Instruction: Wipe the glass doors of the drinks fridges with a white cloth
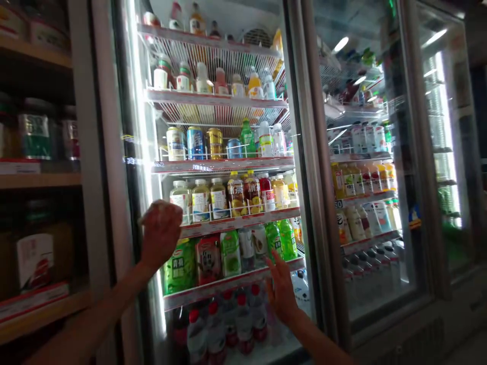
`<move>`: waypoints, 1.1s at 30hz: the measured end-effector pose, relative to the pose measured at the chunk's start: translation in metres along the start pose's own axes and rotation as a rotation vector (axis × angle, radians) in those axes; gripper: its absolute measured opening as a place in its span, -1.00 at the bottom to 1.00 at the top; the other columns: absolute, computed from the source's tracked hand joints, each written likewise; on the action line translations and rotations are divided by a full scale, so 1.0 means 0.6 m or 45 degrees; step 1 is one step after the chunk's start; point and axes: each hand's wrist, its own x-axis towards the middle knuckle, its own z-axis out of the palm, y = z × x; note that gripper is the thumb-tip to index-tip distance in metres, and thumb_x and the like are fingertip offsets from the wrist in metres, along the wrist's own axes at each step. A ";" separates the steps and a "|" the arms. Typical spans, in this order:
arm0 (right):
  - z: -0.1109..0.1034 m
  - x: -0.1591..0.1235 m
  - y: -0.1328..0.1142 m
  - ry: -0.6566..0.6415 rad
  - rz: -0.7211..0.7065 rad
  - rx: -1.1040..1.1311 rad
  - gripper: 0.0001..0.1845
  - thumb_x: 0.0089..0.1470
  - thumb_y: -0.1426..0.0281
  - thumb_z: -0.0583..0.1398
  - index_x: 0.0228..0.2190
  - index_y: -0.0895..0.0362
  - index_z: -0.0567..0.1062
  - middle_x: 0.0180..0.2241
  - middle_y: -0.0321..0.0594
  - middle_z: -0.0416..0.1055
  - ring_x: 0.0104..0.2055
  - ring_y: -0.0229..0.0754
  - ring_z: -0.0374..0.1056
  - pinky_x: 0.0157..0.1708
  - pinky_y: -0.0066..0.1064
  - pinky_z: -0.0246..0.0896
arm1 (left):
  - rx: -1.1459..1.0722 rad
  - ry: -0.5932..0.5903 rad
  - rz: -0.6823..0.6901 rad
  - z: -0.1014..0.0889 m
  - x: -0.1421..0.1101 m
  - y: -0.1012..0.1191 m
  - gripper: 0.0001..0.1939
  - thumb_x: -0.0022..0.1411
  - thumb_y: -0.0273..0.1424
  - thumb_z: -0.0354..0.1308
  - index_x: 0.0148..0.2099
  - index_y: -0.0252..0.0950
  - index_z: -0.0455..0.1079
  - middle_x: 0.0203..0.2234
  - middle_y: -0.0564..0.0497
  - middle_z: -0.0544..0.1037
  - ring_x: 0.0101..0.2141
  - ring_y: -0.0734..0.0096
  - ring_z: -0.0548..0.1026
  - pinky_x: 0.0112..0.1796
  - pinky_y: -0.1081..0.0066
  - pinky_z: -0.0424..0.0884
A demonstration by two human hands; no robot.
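My left hand (162,241) is raised near the left side of a lit drinks fridge, in front of its glass door (236,317). Its fingers are closed over a pale, crumpled cloth (164,207), blurred and partly hidden by the hand. Lower and to the right, my right hand (282,291) is held up with its fingers apart and nothing in it. Its fingertips overlap the shelf of green bottles (281,238); whether they touch the glass I cannot tell.
Inside stand rows of bottles, cans (196,143) and large green drink bottles (178,266), with red-capped bottles (215,327) at the bottom. A metal door frame (317,167) separates a second fridge on the right. Wooden shelves with jars (36,129) stand at left.
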 end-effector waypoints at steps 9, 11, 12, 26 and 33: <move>0.001 -0.017 0.006 -0.080 -0.010 -0.030 -0.41 0.03 0.57 -0.02 0.12 0.07 0.15 0.20 -0.06 0.03 0.24 0.00 -0.02 0.08 0.04 0.12 | 0.054 0.016 0.133 -0.015 0.015 0.009 -0.50 0.20 -0.53 -0.07 0.20 -0.28 0.09 0.16 -0.15 0.19 0.22 0.08 -0.03 0.13 -0.01 -0.01; 0.002 -0.021 0.016 -0.076 0.030 -0.035 -0.40 0.03 0.57 -0.01 0.13 0.07 0.14 0.21 -0.07 0.01 0.24 -0.01 -0.04 0.09 0.04 0.12 | 0.083 0.129 -0.060 -0.010 0.031 0.005 -0.50 0.19 -0.51 -0.04 0.20 -0.36 0.10 0.15 -0.23 0.18 0.23 -0.02 -0.07 0.11 -0.08 -0.01; 0.003 -0.025 0.019 -0.077 0.036 -0.030 -0.40 0.03 0.58 -0.02 0.13 0.06 0.14 0.22 -0.08 0.00 0.24 -0.02 -0.03 0.09 0.03 0.12 | 0.058 0.120 -0.014 -0.003 0.024 0.021 -0.51 0.19 -0.50 -0.02 0.18 -0.33 0.14 0.14 -0.21 0.20 0.22 -0.02 -0.06 0.12 -0.07 -0.01; -0.011 -0.069 0.041 -0.088 0.100 -0.071 -0.40 0.00 0.59 -0.01 0.11 0.08 0.19 0.19 -0.06 0.07 0.20 -0.03 0.06 0.07 -0.01 0.17 | -0.047 0.018 0.129 0.050 0.084 0.131 -0.49 0.18 -0.43 -0.01 0.20 -0.27 0.12 0.19 -0.14 0.13 0.25 -0.06 -0.24 0.14 -0.07 -0.07; -0.041 -0.091 0.064 -0.071 0.100 -0.096 -0.42 0.01 0.57 -0.01 0.10 0.06 0.20 0.18 -0.09 0.10 0.19 -0.03 0.08 0.06 -0.01 0.18 | -0.214 -0.183 0.604 0.069 0.073 0.189 -0.45 0.19 -0.39 -0.02 0.24 -0.13 0.05 0.22 0.02 0.11 0.26 0.12 -0.22 0.18 0.07 -0.07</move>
